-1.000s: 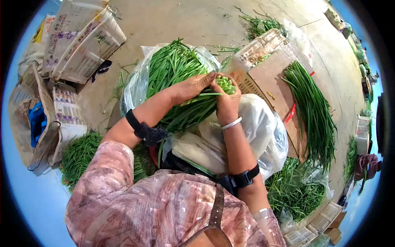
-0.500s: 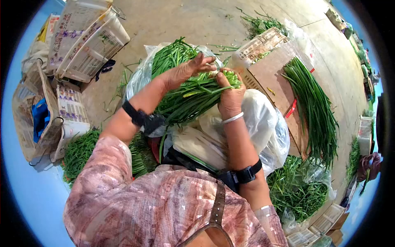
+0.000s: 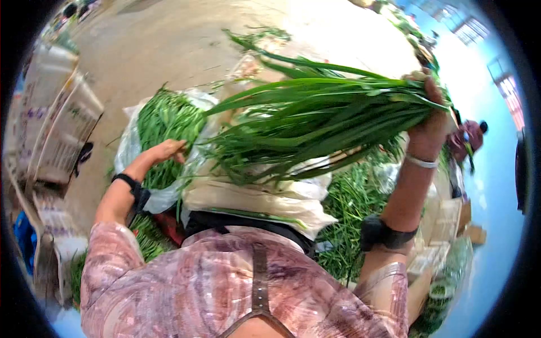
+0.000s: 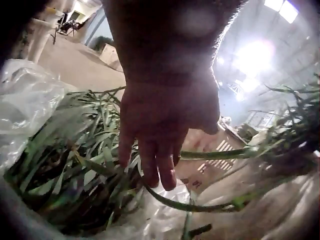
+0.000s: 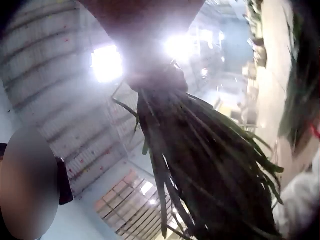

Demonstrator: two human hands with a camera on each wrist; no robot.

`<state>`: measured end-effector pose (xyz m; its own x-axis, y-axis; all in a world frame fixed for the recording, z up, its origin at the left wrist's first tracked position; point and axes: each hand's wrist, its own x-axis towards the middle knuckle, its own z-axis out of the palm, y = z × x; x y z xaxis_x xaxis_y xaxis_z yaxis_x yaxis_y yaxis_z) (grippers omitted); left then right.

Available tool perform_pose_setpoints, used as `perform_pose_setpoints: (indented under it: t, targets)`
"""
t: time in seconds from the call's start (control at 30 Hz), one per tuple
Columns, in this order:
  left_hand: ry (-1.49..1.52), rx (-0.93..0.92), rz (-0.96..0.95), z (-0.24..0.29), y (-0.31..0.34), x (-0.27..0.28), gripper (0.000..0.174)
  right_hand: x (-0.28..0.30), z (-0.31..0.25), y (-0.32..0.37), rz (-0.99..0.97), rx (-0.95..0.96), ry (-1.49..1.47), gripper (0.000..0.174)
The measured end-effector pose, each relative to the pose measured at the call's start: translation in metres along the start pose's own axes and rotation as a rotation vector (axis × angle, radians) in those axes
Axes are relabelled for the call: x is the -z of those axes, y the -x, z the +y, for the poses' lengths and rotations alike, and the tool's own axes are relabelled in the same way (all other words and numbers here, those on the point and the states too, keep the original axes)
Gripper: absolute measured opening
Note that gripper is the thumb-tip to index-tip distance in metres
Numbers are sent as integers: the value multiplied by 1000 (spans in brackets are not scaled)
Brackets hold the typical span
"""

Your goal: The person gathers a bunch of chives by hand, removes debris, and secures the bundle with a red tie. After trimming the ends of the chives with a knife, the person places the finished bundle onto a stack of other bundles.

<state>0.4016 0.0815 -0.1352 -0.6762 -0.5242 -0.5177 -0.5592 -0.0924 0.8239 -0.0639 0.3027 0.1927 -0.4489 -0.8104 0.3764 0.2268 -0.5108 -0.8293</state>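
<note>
My right hand (image 3: pixel 426 98) grips the stalk ends of a thick bundle of long green leaves (image 3: pixel 315 115) and holds it up at the right, with the leaves fanning out to the left. From the right wrist view the bundle (image 5: pixel 205 170) hangs dark below the right hand (image 5: pixel 150 75). My left hand (image 3: pixel 173 149) is low at the left, its fingers relaxed and resting on a pile of green stalks (image 3: pixel 163 127) inside a clear plastic bag (image 3: pixel 127 146). In the left wrist view the left hand (image 4: pixel 156 172) hangs with loose fingers over the stalks (image 4: pixel 70 170), holding nothing.
A white sack (image 3: pixel 253 200) lies across the lap. White plastic crates (image 3: pixel 56 124) stand at the left on the concrete floor (image 3: pixel 169 45). More loose greens (image 3: pixel 360 203) are heaped at the right. Another person (image 3: pixel 470 138) stands far right.
The right hand has lifted the bundle up and to the right. The left hand let go of it and dropped left onto the bagged pile. The head view has swung right.
</note>
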Motion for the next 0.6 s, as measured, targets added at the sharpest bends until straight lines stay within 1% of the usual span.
perform_pose_setpoints:
  t: [0.07,0.1,0.13,0.17,0.2,0.23,0.27,0.33,0.37,0.4,0.43,0.47,0.5,0.53,0.57,0.6]
  targets:
    - [-150,-41,138,-4,2,3,46,25,-67,13,70,90,192,34]
    - [-242,-53,169,8,10,4,45,34,-99,23,5,125,191,31]
    - [-336,-76,196,18,10,6,44,40,-127,31,145,159,210,30]
    - [-436,-158,210,1,-9,24,42,40,-151,41,170,246,275,31]
    - [-651,-199,417,-8,-19,36,53,36,-173,54,192,333,341,32]
    - [-764,-141,516,14,-24,38,60,26,-194,70,168,286,375,31]
    - [-870,-76,630,46,-22,44,69,24,-205,77,194,330,405,31]
    - [-415,-336,634,135,-21,34,74,31,-210,77,202,398,757,26]
    - [-170,-635,569,206,7,-10,80,45,-201,70,71,644,1434,25]
    - [-132,-842,449,262,27,-42,82,54,-189,63,-107,867,2110,24]
    - [-121,-1043,373,303,35,-71,82,42,-174,64,121,581,1622,23]
    - [-126,-1189,265,342,47,-105,89,28,-161,64,288,305,1116,22]
    - [-70,-1288,175,372,54,-143,100,18,-158,64,249,325,1209,25]
    - [-257,-1377,224,393,41,-167,109,11,-155,63,247,325,1204,25]
    - [-355,-1440,240,414,38,-197,116,4,-153,59,244,275,1143,25]
    - [-420,-1412,244,431,26,-223,126,1,-152,54,241,226,1087,26]
